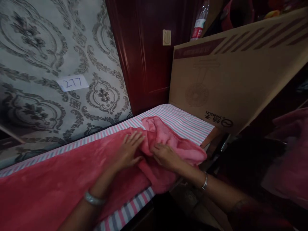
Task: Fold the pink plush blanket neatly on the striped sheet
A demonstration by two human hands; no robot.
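A fuzzy pink-red blanket [79,170] stretches along a narrow surface covered by a striped sheet [178,120]. Toward its far right end the blanket is bunched into folds, with a paler pink side turned up. My left hand [130,147] lies on the blanket, fingers spread and pressing down beside the folds. My right hand [166,157] is closed, its fingers curled around a bunched fold of the same blanket. A silver bangle circles each wrist. The fingertips of my right hand are partly hidden in the fabric.
A large cardboard box [209,83] stands at the far end, with a plastic bottle [199,27] behind its top edge. Patterned wallpaper [103,93] bearing a paper marked 277 [73,83] and a dark red door [149,57] border the far side. Pink fabric [288,160] hangs at right.
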